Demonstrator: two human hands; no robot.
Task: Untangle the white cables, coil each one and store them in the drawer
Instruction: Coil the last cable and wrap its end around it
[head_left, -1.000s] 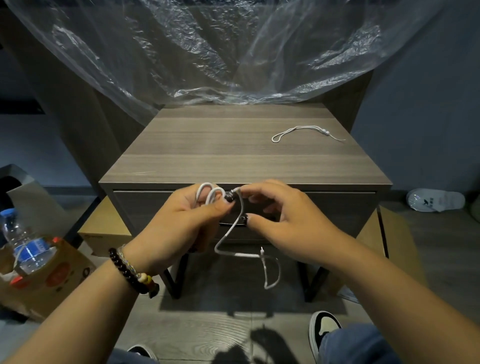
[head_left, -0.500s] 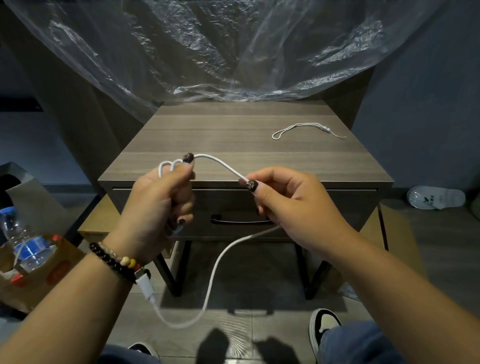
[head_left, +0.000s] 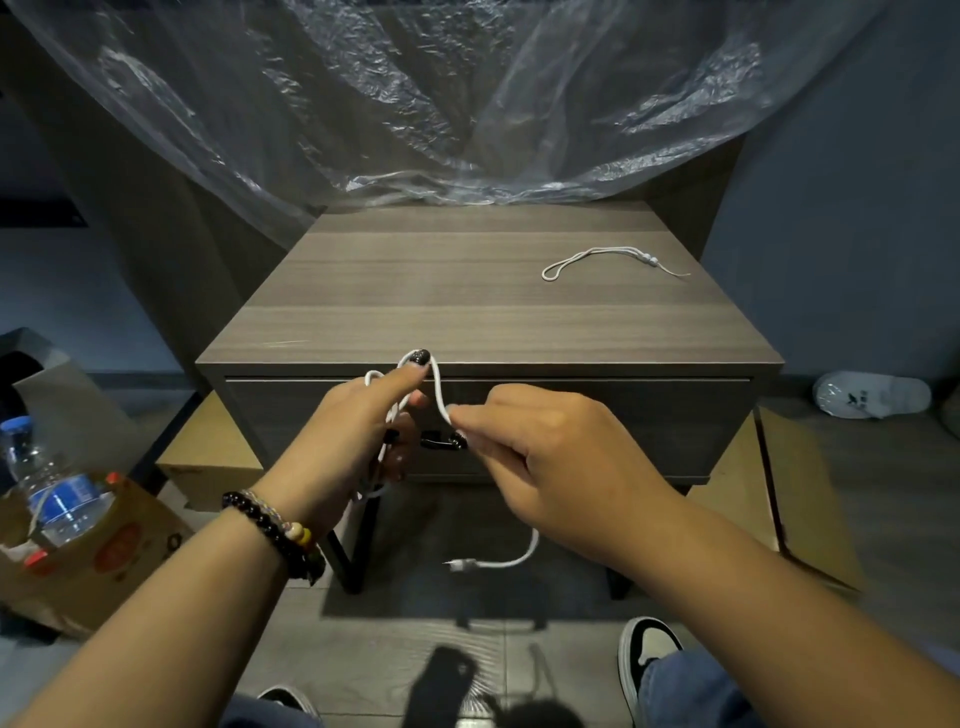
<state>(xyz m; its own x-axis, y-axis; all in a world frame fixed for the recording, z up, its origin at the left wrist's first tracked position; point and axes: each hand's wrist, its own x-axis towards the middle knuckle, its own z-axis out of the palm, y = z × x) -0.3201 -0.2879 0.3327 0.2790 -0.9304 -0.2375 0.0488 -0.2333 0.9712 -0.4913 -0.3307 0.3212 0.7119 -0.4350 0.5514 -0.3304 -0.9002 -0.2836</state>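
Observation:
A white cable (head_left: 439, 395) is looped around the fingers of my left hand (head_left: 358, 431), which grips the coil in front of the closed drawer (head_left: 623, 426). My right hand (head_left: 540, 462) pinches the cable just to the right of the coil. The cable's free end with its plug (head_left: 488, 562) hangs below my right hand. A second white cord (head_left: 597, 260) lies loose on the top of the wooden nightstand (head_left: 467, 312), at the back right. The drawer's black handle (head_left: 441, 442) shows between my hands.
Clear plastic sheeting (head_left: 415, 93) hangs behind the nightstand. A water bottle (head_left: 52, 488) sits in a cardboard box (head_left: 104, 561) on the floor at left. A white slipper (head_left: 872, 395) lies on the floor at right. My shoe (head_left: 649, 649) is near the nightstand's leg.
My right hand has brought the cable back to the left hand, laying another loop on the coil. The hanging tail has grown shorter and both hands have dropped in front of the drawer.

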